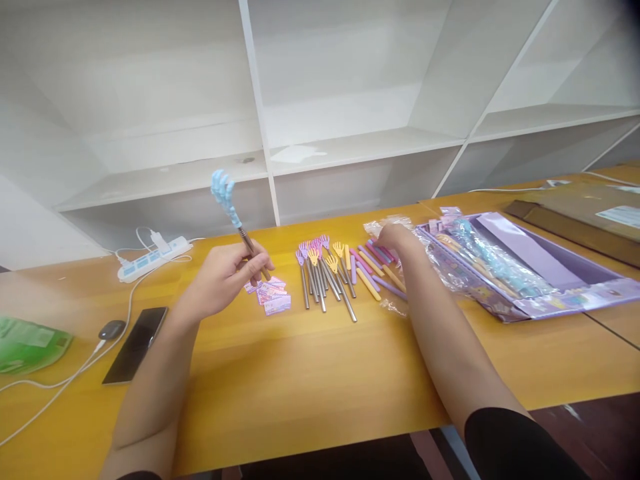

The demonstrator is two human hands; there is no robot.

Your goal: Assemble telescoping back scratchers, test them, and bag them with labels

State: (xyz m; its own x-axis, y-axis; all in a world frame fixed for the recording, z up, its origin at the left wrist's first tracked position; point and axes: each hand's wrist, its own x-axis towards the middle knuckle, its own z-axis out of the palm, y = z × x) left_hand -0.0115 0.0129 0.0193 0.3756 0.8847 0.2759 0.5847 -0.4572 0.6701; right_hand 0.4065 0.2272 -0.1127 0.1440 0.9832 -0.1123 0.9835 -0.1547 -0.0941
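My left hand (239,272) is closed round the metal shaft of a back scratcher (226,197) with a light blue claw head, held tilted with the head up. Below it on the table lie several small printed cards (273,297). My right hand (395,239) reaches to the far side of a heap of coloured tubes (367,283) in yellow, purple and pink, beside clear plastic wrappers (445,260); its fingers are hidden from me. Between my hands lies a pile of back scratchers (323,277) with purple, pink and yellow claw heads and metal shafts.
On the right stands an open purple box (575,303) with wrapped blue items (493,257) in it, and behind it a cardboard box (575,207). To the left are a power strip (155,259), a phone (135,345), white cables and a green package (33,343). White shelving (350,147) rises behind the table.
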